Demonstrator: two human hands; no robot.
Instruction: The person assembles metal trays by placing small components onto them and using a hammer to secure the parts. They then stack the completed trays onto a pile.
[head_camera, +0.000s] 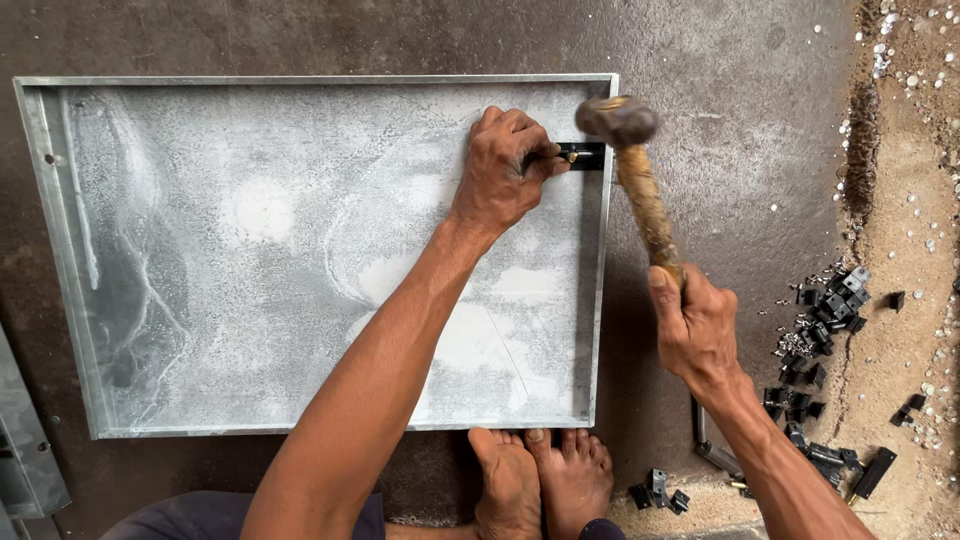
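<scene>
A shallow grey sheet-metal tray (60, 260) lies flat on the dark concrete floor. My left hand (505, 170) rests inside it near the right wall, pinching a thin punch or pin against a small black bracket (588, 156) fixed to that wall. My right hand (695, 330) grips the wooden handle of a hammer (640, 190). The hammer's metal head hovers just above the bracket, slightly blurred. My bare feet (540, 480) rest at the tray's near edge.
A scatter of small black brackets and screws (820, 330) lies on the floor to the right, with a few more (660, 493) near my feet. A metal rod (712, 450) lies under my right forearm. Another sheet-metal piece (25, 440) pokes in at lower left.
</scene>
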